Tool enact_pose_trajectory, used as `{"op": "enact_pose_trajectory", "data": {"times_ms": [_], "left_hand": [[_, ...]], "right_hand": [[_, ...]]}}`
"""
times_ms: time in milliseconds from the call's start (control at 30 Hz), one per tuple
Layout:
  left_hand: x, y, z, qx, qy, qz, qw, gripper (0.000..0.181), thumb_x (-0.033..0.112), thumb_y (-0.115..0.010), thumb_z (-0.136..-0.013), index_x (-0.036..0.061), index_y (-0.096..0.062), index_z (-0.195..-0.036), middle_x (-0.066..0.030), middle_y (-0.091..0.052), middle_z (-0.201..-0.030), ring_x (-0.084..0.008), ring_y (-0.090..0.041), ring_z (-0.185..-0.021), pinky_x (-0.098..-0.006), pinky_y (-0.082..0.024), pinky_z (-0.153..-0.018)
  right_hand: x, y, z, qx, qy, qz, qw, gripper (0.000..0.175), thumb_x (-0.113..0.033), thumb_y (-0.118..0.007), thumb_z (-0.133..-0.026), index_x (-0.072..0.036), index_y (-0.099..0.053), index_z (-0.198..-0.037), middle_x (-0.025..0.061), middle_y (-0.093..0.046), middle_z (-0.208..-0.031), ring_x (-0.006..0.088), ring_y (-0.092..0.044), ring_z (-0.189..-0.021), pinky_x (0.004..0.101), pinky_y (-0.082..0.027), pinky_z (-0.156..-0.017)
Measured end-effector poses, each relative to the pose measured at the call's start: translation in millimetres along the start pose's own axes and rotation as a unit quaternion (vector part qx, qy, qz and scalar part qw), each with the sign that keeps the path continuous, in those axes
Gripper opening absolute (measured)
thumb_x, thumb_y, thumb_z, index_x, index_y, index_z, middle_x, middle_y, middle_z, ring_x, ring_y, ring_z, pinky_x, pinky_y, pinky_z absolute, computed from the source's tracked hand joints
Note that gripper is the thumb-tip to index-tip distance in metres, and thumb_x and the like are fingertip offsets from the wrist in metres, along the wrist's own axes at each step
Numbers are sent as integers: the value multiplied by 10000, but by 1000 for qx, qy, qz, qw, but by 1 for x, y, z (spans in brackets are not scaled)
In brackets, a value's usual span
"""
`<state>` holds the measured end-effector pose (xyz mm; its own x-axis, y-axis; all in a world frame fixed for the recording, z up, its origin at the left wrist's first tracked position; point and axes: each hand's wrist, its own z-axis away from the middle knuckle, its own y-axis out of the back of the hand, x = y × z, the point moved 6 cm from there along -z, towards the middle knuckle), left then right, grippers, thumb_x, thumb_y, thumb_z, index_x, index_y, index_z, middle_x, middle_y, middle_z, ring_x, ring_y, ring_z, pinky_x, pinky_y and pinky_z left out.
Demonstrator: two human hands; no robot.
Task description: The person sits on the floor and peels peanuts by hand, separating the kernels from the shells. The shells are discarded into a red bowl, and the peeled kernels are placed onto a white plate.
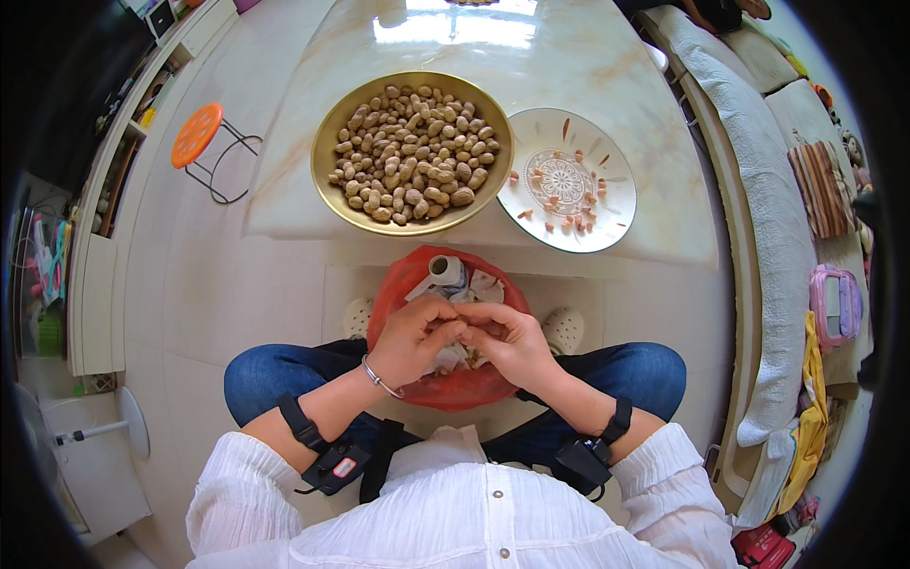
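Note:
My left hand and my right hand meet at the fingertips above a trash bin lined with a red plastic bag. Thumbs and index fingers are pinched together around something small, mostly hidden; it may be a peanut. Inside the bag lie a cardboard-cored roll, crumpled tissue and bits that look like shells. Beyond the bag, a gold-coloured metal bowl holds many unshelled peanuts. To its right, partly under its rim, a patterned white plate carries scattered pinkish peanut kernels.
The bowl and plate stand near the close edge of a marble-patterned table. An orange stool is on the floor at left. A long sofa runs along the right, where part of a person shows at the top.

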<state>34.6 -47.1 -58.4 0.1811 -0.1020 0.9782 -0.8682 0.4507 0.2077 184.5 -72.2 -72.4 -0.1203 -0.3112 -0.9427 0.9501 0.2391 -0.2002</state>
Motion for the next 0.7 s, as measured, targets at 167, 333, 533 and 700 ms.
{"op": "enact_pose_trajectory", "data": {"times_ms": [167, 333, 533, 700], "left_hand": [[17, -3, -3, -3, -43, -80, 996, 99, 70, -670, -913, -5, -631, -966, -94, -630, -936, -174, -634, -831, -285, -521, -728], [20, 1, -8, -3, 56, 82, 995, 146, 56, -686, -909, -33, -689, -1025, -78, -680, -1008, -131, -651, -875, -244, -528, -764], [25, 3, -6, -41, 75, 106, 991, 182, 73, -700, -906, -20, -729, -1060, -82, -705, -998, -122, -659, -874, -238, -530, -765], [23, 2, -6, -72, 62, 103, 990, 208, 92, -688, -920, -13, -725, -1096, -81, -710, -1012, -118, -655, -897, -240, -526, -786]], "right_hand": [[-2, 2, 7, 27, 28, -17, 999, 299, 1, -642, -935, 13, -630, -1234, 75, -692, -1124, 109, -644, -992, 259, -529, -875], [-22, 4, 11, 23, 94, -7, 995, 299, 10, -661, -922, 10, -643, -1220, 72, -690, -1123, 110, -651, -994, 249, -531, -871], [-31, 6, 15, -33, 64, -60, 996, 281, 29, -665, -912, 10, -662, -1192, 72, -700, -1093, 121, -675, -978, 242, -548, -866], [-24, 7, 16, -40, -11, -123, 992, 274, -6, -677, -915, 14, -660, -1189, 83, -705, -1084, 137, -686, -965, 246, -554, -875]]}}
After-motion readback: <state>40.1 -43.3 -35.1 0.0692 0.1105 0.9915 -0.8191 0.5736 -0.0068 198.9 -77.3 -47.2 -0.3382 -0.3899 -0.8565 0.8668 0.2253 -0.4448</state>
